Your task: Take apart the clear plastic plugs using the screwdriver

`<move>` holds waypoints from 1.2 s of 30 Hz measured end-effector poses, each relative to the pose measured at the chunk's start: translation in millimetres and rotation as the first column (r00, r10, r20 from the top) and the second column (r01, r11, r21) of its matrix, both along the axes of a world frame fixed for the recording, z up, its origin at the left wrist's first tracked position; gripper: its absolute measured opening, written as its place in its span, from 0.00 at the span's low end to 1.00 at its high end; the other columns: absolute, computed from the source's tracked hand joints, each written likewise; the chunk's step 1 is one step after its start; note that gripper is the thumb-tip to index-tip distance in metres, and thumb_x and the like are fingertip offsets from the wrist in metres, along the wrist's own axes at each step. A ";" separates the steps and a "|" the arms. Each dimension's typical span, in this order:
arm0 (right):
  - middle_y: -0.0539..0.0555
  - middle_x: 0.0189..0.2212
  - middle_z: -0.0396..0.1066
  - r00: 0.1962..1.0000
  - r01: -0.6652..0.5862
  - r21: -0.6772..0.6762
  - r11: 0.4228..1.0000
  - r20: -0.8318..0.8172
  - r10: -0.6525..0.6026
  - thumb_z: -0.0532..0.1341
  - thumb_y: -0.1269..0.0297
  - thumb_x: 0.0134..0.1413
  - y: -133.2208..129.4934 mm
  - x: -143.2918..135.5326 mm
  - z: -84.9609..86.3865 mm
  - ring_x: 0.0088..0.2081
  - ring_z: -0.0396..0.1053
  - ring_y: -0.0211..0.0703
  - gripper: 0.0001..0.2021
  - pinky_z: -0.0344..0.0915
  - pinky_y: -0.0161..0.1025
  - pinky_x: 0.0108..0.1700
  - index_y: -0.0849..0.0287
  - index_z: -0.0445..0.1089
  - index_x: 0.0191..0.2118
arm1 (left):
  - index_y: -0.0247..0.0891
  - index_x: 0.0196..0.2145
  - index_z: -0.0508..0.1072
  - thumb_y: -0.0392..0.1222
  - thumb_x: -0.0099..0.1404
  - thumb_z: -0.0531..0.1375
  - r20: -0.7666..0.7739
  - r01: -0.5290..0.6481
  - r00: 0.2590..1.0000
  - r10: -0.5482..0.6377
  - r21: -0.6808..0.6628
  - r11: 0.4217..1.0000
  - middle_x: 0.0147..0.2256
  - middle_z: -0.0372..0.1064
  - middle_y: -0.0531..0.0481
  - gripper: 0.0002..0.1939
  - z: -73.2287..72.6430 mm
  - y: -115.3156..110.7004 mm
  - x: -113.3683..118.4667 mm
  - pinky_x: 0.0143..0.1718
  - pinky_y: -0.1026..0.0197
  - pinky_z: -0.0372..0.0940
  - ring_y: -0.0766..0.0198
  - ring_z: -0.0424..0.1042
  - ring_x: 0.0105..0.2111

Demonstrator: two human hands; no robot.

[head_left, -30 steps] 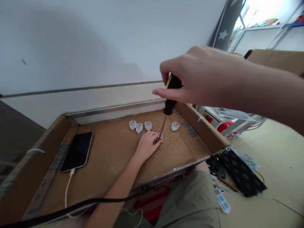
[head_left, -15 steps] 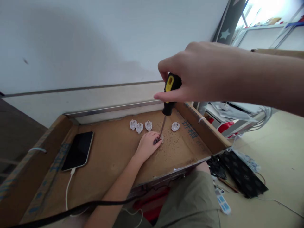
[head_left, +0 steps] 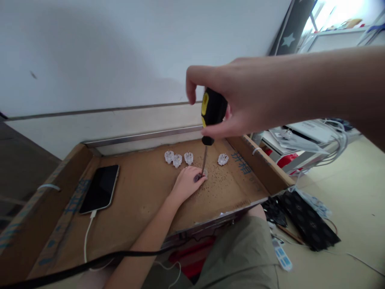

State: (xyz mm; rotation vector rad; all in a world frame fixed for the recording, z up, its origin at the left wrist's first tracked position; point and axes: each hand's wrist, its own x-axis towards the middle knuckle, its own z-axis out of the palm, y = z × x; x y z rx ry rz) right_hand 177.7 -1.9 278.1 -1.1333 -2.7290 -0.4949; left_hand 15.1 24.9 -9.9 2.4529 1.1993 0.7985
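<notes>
My right hand (head_left: 222, 98) grips a black and yellow screwdriver (head_left: 213, 110) by its handle, thumb low on the grip and index finger lifted off it. The shaft points down, slightly tilted, and its tip meets a small clear plug part (head_left: 205, 173). Pressed on the cardboard, my left hand (head_left: 188, 182) pinches that part together with something dark; the fingers partly hide both. Beyond it lie several clear plugs with metal pins, among them a plug (head_left: 188, 157) just behind my left hand and a plug (head_left: 223, 159) off to the right.
A shallow cardboard tray (head_left: 141, 216) rests before me, with small dark specks near my left hand. On its left side lies a phone (head_left: 100, 188) with a white cable. A black cord (head_left: 120, 254) crosses in front. Bags and a power strip (head_left: 282, 255) are on the floor at right.
My right hand has turned on the screwdriver handle, its index finger lifting away and the thumb shifting lower. The handle has moved slightly left. My left hand stays in place.
</notes>
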 end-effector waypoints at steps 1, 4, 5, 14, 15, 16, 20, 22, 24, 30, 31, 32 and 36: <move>0.45 0.26 0.67 1.000 -0.027 -0.102 0.994 0.005 0.028 0.62 0.50 0.43 -3.8 -1.4 2.2 0.19 0.58 0.30 0.21 0.49 0.33 0.20 0.44 0.60 0.45 | 0.40 0.32 0.72 0.44 0.61 0.59 0.003 0.003 1.000 -0.003 -0.001 1.000 0.36 0.73 0.51 0.06 -0.1 0.1 0.0 0.46 0.54 0.62 0.58 0.69 0.41; 0.43 0.29 0.68 1.000 -0.003 -0.214 0.977 -0.001 0.003 0.60 0.55 0.47 -12.8 -4.1 6.9 0.22 0.61 0.30 0.14 0.54 0.32 0.22 0.44 0.61 0.42 | 0.40 0.32 0.72 0.43 0.62 0.59 0.003 0.010 1.000 -0.010 0.006 1.000 0.37 0.73 0.51 0.06 -0.1 -0.2 0.2 0.46 0.55 0.62 0.59 0.69 0.41; 0.44 0.28 0.68 1.000 0.027 -0.168 0.985 -0.002 -0.028 0.60 0.53 0.48 -13.7 -3.7 6.6 0.22 0.61 0.31 0.12 0.55 0.33 0.22 0.46 0.62 0.39 | 0.40 0.32 0.72 0.43 0.62 0.59 -0.001 0.011 1.000 -0.011 0.011 1.000 0.37 0.74 0.51 0.05 0.0 -0.4 0.4 0.46 0.55 0.62 0.59 0.69 0.41; 0.48 0.25 0.67 0.998 0.055 0.027 0.998 -0.004 -0.055 0.58 0.45 0.46 -0.9 11.1 -1.0 0.16 0.53 0.30 0.18 0.48 0.34 0.17 0.46 0.62 0.42 | 0.39 0.33 0.72 0.42 0.63 0.57 -0.061 -0.004 0.998 0.005 0.022 1.000 0.35 0.73 0.49 0.06 2.4 -1.7 1.7 0.43 0.55 0.62 0.57 0.69 0.40; 0.46 0.25 0.68 1.000 0.004 -0.102 0.995 -0.021 -0.006 0.60 0.50 0.45 -0.5 10.1 0.6 0.16 0.56 0.30 0.21 0.49 0.33 0.17 0.43 0.59 0.46 | 0.39 0.33 0.72 0.43 0.63 0.57 -0.068 -0.010 0.998 0.012 0.020 1.000 0.36 0.73 0.49 0.07 2.6 -1.9 1.8 0.43 0.54 0.62 0.57 0.69 0.40; 0.45 0.25 0.68 0.999 -0.039 -0.200 0.979 -0.040 0.032 0.61 0.53 0.44 0.1 8.3 1.9 0.16 0.58 0.30 0.23 0.49 0.33 0.16 0.40 0.57 0.48 | 0.39 0.34 0.72 0.43 0.63 0.57 -0.072 -0.019 0.997 0.020 0.021 1.000 0.36 0.73 0.49 0.07 2.8 -2.2 1.9 0.43 0.54 0.62 0.57 0.69 0.40; 0.47 0.24 0.67 0.999 -0.032 -0.046 0.998 -0.023 0.031 0.55 0.42 0.48 5.8 -0.7 1.2 0.18 0.58 0.31 0.17 0.48 0.33 0.18 0.47 0.64 0.40 | 0.39 0.35 0.72 0.42 0.63 0.56 -0.046 -0.021 0.999 0.022 0.022 1.000 0.35 0.73 0.50 0.06 1.4 -3.0 1.8 0.44 0.55 0.62 0.58 0.68 0.40; 0.51 0.23 0.65 0.997 0.070 0.136 0.988 0.001 -0.071 0.52 0.39 0.49 9.3 -3.7 -1.2 0.20 0.56 0.32 0.22 0.46 0.34 0.21 0.53 0.67 0.35 | 0.39 0.34 0.71 0.42 0.63 0.56 -0.032 -0.017 0.999 0.018 0.025 1.000 0.34 0.73 0.50 0.06 0.0 -2.8 1.6 0.44 0.55 0.62 0.58 0.68 0.39; 0.52 0.22 0.64 0.995 0.095 0.163 0.982 -0.010 -0.095 0.53 0.39 0.48 11.6 -4.8 -1.8 0.21 0.55 0.32 0.23 0.46 0.34 0.23 0.55 0.67 0.36 | 0.39 0.33 0.71 0.42 0.63 0.56 -0.030 -0.021 0.999 0.022 0.024 0.999 0.34 0.72 0.50 0.06 -1.1 -2.3 1.7 0.44 0.55 0.63 0.58 0.68 0.39; 0.45 0.23 0.67 0.999 0.044 -0.140 0.989 0.026 -0.040 0.63 0.47 0.41 15.6 -3.3 8.2 0.18 0.57 0.31 0.19 0.51 0.34 0.22 0.44 0.65 0.41 | 0.39 0.31 0.71 0.42 0.63 0.56 -0.042 -0.024 0.999 0.024 0.014 1.000 0.33 0.72 0.49 0.06 0.0 -2.2 1.9 0.43 0.54 0.63 0.57 0.68 0.39; 0.46 0.22 0.67 0.998 0.061 -0.097 0.993 -0.009 -0.062 0.62 0.43 0.42 16.6 -3.0 8.4 0.19 0.59 0.32 0.19 0.53 0.35 0.23 0.47 0.67 0.39 | 0.39 0.32 0.71 0.41 0.62 0.57 -0.033 -0.020 0.999 0.020 0.008 1.000 0.34 0.73 0.50 0.05 0.3 -2.6 1.6 0.43 0.55 0.63 0.57 0.68 0.39; 0.48 0.22 0.67 0.995 0.068 -0.054 0.996 -0.074 -0.072 0.60 0.41 0.42 17.6 -2.7 7.7 0.21 0.61 0.34 0.21 0.55 0.36 0.25 0.49 0.67 0.38 | 0.39 0.32 0.71 0.40 0.62 0.57 -0.022 -0.016 1.000 0.016 0.000 1.000 0.34 0.73 0.50 0.04 0.5 -3.0 1.2 0.43 0.55 0.63 0.58 0.68 0.39; 0.52 0.30 0.69 0.913 -0.007 -0.003 1.000 -0.407 0.005 0.58 0.43 0.47 20.8 0.1 -2.0 0.37 0.68 0.39 0.21 0.62 0.36 0.35 0.54 0.65 0.41 | 0.40 0.33 0.71 0.38 0.61 0.57 -0.001 -0.028 1.000 0.028 -0.016 0.999 0.35 0.73 0.50 0.03 -0.6 -3.5 -0.5 0.44 0.55 0.63 0.58 0.69 0.39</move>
